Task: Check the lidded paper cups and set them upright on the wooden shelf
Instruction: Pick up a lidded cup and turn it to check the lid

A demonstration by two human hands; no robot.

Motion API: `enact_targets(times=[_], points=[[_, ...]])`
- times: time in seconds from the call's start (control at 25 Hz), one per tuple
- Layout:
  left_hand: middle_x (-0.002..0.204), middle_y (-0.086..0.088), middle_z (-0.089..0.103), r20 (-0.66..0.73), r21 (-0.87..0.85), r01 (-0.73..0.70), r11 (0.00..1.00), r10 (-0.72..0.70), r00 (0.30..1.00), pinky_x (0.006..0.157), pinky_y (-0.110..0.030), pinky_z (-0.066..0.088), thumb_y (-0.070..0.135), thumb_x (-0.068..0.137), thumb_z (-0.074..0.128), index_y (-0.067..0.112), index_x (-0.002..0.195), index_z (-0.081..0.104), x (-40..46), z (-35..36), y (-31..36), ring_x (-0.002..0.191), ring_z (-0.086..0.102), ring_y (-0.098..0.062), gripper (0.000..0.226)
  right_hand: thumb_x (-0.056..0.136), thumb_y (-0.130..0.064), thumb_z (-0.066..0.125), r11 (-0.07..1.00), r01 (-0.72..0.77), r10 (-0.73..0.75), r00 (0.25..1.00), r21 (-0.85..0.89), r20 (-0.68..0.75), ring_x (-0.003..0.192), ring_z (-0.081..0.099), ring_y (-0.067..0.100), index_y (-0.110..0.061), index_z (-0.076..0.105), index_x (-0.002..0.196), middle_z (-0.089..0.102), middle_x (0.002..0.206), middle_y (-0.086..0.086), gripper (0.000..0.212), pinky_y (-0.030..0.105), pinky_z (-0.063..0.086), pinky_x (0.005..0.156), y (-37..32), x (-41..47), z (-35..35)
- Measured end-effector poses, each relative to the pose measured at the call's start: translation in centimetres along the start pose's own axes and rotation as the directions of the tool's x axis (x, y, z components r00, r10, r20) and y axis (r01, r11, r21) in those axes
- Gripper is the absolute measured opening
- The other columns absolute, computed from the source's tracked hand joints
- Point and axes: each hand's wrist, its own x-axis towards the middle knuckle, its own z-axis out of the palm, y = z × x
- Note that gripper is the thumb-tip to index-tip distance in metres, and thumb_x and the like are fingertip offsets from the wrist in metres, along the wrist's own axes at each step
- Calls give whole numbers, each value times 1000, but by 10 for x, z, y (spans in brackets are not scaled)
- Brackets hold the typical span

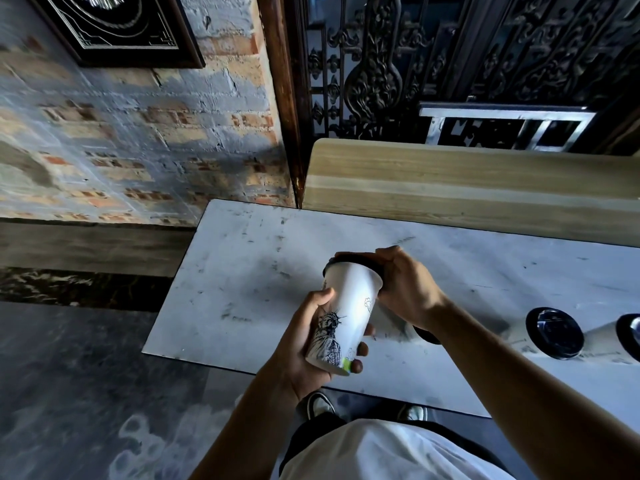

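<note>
I hold a white paper cup (349, 306) with a Statue of Liberty drawing, tilted above the grey table (263, 271). My left hand (304, 344) wraps its lower body and base. My right hand (401, 282) grips the black lid (353, 259) at the cup's far end. Two more lidded cups lie on their sides at the right: one cup (554, 332) with its black lid facing me, another (627, 336) cut off by the frame edge. Under my right wrist a dark lid edge (424, 336) shows. The wooden shelf (467, 181) runs behind the table.
A brick wall (138, 133) with a dark framed picture (114, 29) stands at left. An ornate black metal grille (433, 64) rises behind the shelf. A dark floor (86, 393) lies left of the table's edge, and my shoes show below it.
</note>
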Motion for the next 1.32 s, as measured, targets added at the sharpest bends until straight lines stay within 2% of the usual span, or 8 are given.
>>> enact_targets(times=[0.28, 0.44, 0.64, 0.96, 1.04, 1.16, 1.24, 1.32], points=[[86, -14, 65, 14, -28, -9, 1000, 9, 1000, 51, -26, 51, 53, 84, 54, 6, 101, 78, 7, 3, 0, 62, 62, -27, 56, 99, -30, 28, 993, 74, -75, 997, -97, -7, 134, 59, 36, 1, 64, 135, 67, 138, 21, 59, 49, 36, 121, 1, 4, 3], [85, -14, 65, 2, -10, -11, 1000, 11, 1000, 50, -27, 51, 51, 83, 56, 6, 97, 78, 9, 5, -1, 60, 61, -26, 52, 99, -29, 31, 987, 97, -103, 994, -128, -41, 130, 63, 33, -1, 65, 134, 68, 137, 20, 56, 42, 45, 109, 3, 0, 2], [82, -12, 66, -29, -28, 10, 1000, -11, 1000, 49, -26, 50, 53, 86, 53, 8, 92, 80, 13, 10, -8, 59, 61, -25, 53, 112, -27, 33, 962, 111, -146, 981, -251, -126, 125, 67, 33, -3, 68, 132, 73, 131, 17, 47, 49, 45, 115, 6, -8, 0], [83, -11, 66, -46, -46, 19, 999, -21, 999, 49, -26, 51, 54, 84, 53, 9, 92, 80, 18, 13, -11, 59, 62, -24, 53, 110, -23, 40, 940, 144, -204, 963, -309, -174, 111, 74, 31, -7, 73, 124, 77, 121, 14, 40, 38, 58, 97, 4, -12, 3], [83, -13, 67, -52, -15, 40, 999, -41, 998, 50, -27, 52, 54, 81, 56, 8, 96, 79, 18, 10, -8, 62, 63, -25, 54, 109, -20, 40, 957, 121, -171, 969, -264, -179, 114, 72, 33, -6, 73, 123, 77, 122, 15, 38, 37, 58, 97, 3, -14, 0], [82, -12, 71, -98, 70, 61, 996, -54, 994, 54, -34, 57, 55, 81, 63, 7, 106, 75, 16, 10, -3, 68, 66, -26, 56, 107, -20, 43, 978, 55, -86, 985, -203, -149, 124, 66, 37, -8, 72, 126, 75, 127, 16, 36, 43, 54, 106, -4, -17, -7], [88, -13, 76, -148, 144, 29, 989, -8, 989, 60, -45, 62, 55, 83, 64, 5, 112, 73, 16, 9, -3, 72, 72, -27, 59, 102, -26, 47, 978, 12, -32, 995, -209, -94, 124, 67, 36, -13, 70, 131, 73, 130, 16, 40, 46, 53, 107, -9, -16, -10], [100, -24, 74, -196, 185, -29, 982, 65, 978, 63, -49, 62, 54, 83, 67, -4, 119, 70, 19, 7, -6, 76, 73, -36, 68, 98, -30, 49, 979, -35, 23, 998, -203, -60, 120, 68, 35, -17, 69, 134, 73, 131, 16, 43, 49, 52, 106, -11, -14, -12]])
